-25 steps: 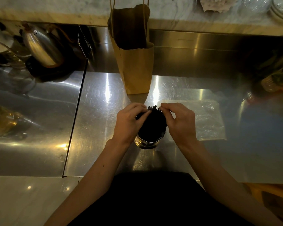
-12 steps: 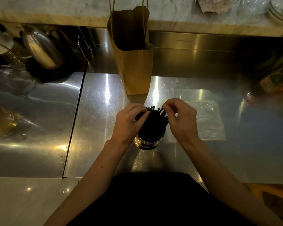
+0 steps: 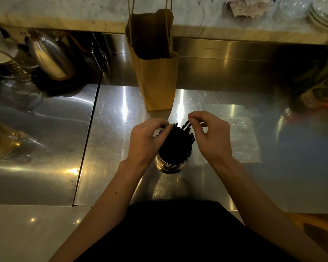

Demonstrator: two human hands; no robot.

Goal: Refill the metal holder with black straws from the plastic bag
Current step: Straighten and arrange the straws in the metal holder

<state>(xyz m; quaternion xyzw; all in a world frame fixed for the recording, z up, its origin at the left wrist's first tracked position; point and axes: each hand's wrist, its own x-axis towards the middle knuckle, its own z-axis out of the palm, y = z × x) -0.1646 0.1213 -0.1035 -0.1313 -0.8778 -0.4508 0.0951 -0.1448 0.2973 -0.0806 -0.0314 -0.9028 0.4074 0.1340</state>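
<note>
Head view, dim light. Metal holder (image 3: 171, 163) stands upright on the steel counter (image 3: 112, 148), directly in front of the person. It is packed with black straws (image 3: 178, 140).

Straws: standing on end, long axis near vertical, bottom ends down in the holder. The free tops fan out toward 12 to 1 o'clock, away from the person. One straw sits higher than the rest and leans toward 1 o'clock.

Left hand (image 3: 147, 140): at 9 o'clock of the bundle, fingers curled in against the straw tops. It appears to be grasping them, though the fingertips merge with the dark straws.

Right hand (image 3: 212, 137): at 3 o'clock of the bundle. Thumb and forefinger pinch the tip of the raised straw; the other fingers are loosely bent above the holder's rim.

Plastic bag (image 3: 242, 144): lies flat on the counter at 3 o'clock of the holder, partly under the right hand.

Paper bag (image 3: 156, 80): stands open at 12 o'clock, near the holder. Kettle (image 3: 49, 57): at 10 o'clock, well apart.
</note>
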